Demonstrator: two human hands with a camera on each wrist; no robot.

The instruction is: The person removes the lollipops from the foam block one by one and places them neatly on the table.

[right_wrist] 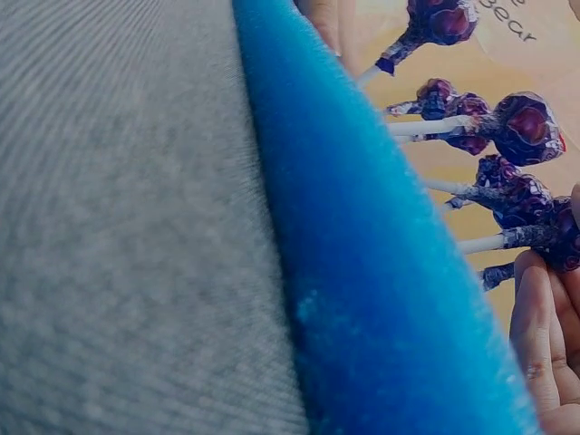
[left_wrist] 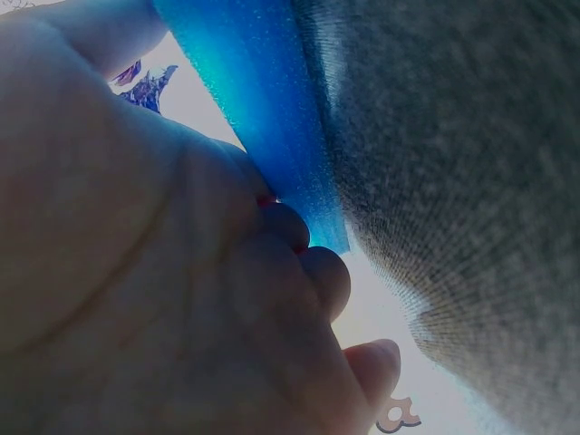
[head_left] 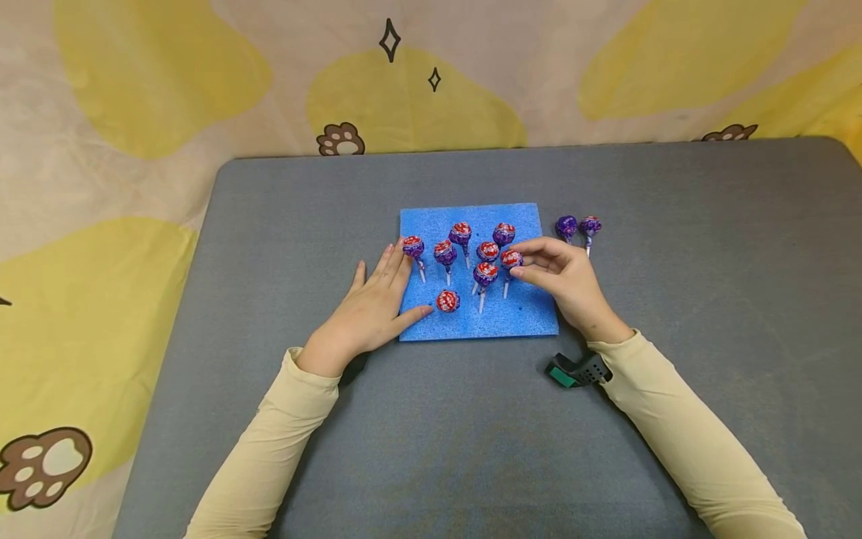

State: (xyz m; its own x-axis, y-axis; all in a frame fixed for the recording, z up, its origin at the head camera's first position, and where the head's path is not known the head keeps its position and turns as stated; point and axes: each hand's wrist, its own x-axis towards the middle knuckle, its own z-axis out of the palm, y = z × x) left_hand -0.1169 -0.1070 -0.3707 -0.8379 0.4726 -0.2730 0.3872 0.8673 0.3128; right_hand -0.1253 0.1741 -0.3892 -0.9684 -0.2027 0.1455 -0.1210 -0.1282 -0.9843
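A blue foam block point(head_left: 525, 322) lies flat, with several lollipops in purple and red wrappers standing in it on white sticks. My right hand point(head_left: 562, 281) pinches the head of the rightmost lollipop point(head_left: 512, 259) between thumb and fingers; its stick meets the foam. In the right wrist view, the fingers point(right_wrist: 536, 335) touch that wrapped head from below. My left hand point(head_left: 370, 307) rests along the block's left edge, fingers straight and thumb over the front left part. Near the thumb tip is a front lollipop point(head_left: 447, 301), seen from above. The left wrist view shows the palm beside the foam side point(left_wrist: 254, 100).
Two loose lollipops point(head_left: 567, 227) lie on the grey table point(head_left: 707, 299) just right of the block. A black strap with a green part point(head_left: 572, 372) is at the right wrist. Behind the table hangs a yellow and cream patterned cloth point(head_left: 417, 112).
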